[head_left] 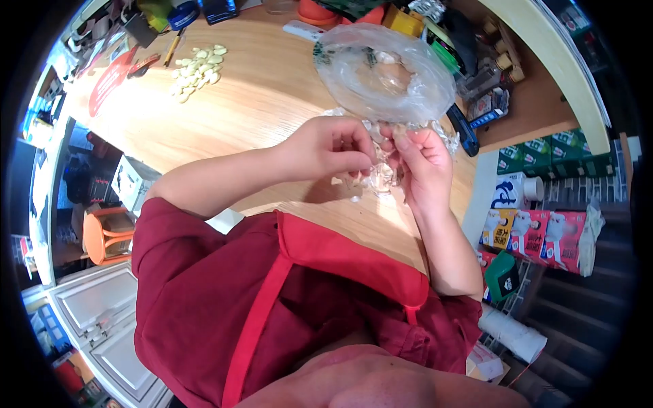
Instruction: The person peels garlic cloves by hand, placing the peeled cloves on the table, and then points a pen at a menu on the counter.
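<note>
- We wear a bright red fabric apron [347,251] over a dark red shirt.
- Our left hand [340,146] is curled, thumb near fingertips; we cannot tell whether it grips anything.
- Our right hand [422,153] pinches a small pale piece [400,129] above the wooden table [258,122].
- Below our hands we see thin, crinkled, translucent skins [382,178].
- Beyond them sits a clear plastic bag [354,85], its green print unreadable.
- Pale oval pieces [197,71] lie far left, near a red sheet [109,85] with illegible white lettering.
</note>
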Motion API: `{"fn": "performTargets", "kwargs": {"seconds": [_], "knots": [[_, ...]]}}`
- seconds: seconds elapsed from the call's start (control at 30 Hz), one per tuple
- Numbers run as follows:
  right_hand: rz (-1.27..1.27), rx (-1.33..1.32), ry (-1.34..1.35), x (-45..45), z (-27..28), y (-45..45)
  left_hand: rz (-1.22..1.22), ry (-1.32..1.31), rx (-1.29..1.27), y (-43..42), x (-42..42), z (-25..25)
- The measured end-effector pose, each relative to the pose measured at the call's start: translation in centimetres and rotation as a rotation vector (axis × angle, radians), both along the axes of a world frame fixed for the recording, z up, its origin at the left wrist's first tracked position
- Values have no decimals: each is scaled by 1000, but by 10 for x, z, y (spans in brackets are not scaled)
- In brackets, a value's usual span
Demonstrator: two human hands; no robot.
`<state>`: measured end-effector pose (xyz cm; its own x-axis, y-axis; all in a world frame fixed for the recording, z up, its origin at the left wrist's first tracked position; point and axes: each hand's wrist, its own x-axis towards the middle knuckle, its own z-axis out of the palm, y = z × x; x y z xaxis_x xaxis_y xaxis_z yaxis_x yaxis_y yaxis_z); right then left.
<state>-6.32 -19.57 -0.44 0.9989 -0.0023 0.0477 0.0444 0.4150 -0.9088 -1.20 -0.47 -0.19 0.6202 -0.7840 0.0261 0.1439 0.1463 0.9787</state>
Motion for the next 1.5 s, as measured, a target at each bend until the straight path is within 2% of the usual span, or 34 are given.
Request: {"fn": "performTargets", "kwargs": {"seconds": [0.13,0.2,0.27,0.47,0.53,1.07,1.23,1.33,1.47,1.5], "knots": [[-65,-216,-201,-1,-7,1,69,239,-77,-1,5,-2],[-102,-362,-375,-1,-11,3,-14,349,-153,3,12,-10],[-152,-537,-387,-1,-14,2,-51,454,-201,5,14,-10],[-185,-836,-574,2,-9,4,22,209,-23,3,6,-11],[-196,-902,-612,1,-5,4,58,201,3,3,4,-9],[-200,-1073,-582,-3,-3,7,184,-83,274,4,4,-1],[-171,-1089,-584,-3,2,10,177,-37,205,4,5,-7],[-180,-920,-296,-9,7,17,174,-84,219,4,3,-2],[-173,-1170,-674,-1,3,8,141,-148,240,4,2,-3],[-169,-1155,-650,-1,4,8,137,-154,245,5,3,-3]]}}
